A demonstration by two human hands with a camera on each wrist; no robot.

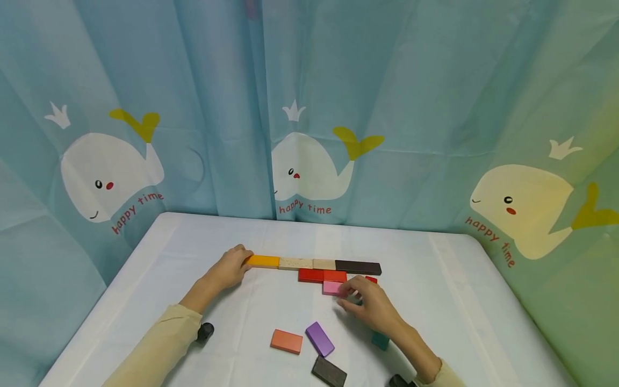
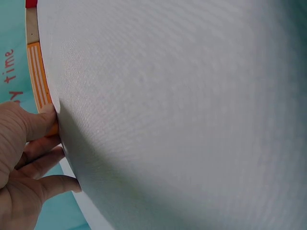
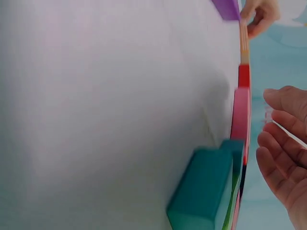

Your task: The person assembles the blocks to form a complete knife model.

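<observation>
My left hand [image 1: 229, 269] pinches the left end of an orange block [image 1: 263, 262]; the left wrist view shows white stripes on this block [image 2: 39, 79]. To its right in the same row lie two cream blocks [image 1: 295, 263] and a dark brown block [image 1: 359, 267]. Two red blocks [image 1: 310, 275] line up in front, with a pink block [image 1: 331, 288] before them. Over the pink block's right side hovers my right hand [image 1: 372, 303], fingers loosely bent. In the right wrist view this hand [image 3: 288, 148] has nothing between thumb and fingers.
Nearer me lie a salmon block [image 1: 287, 341], a purple block [image 1: 319, 338] and a dark grey block [image 1: 330, 372]. A teal block [image 1: 380, 340] is partly hidden by my right forearm. Another red block [image 1: 371, 279] shows behind my right hand. A whale-print curtain [image 1: 416, 107] hangs behind the table.
</observation>
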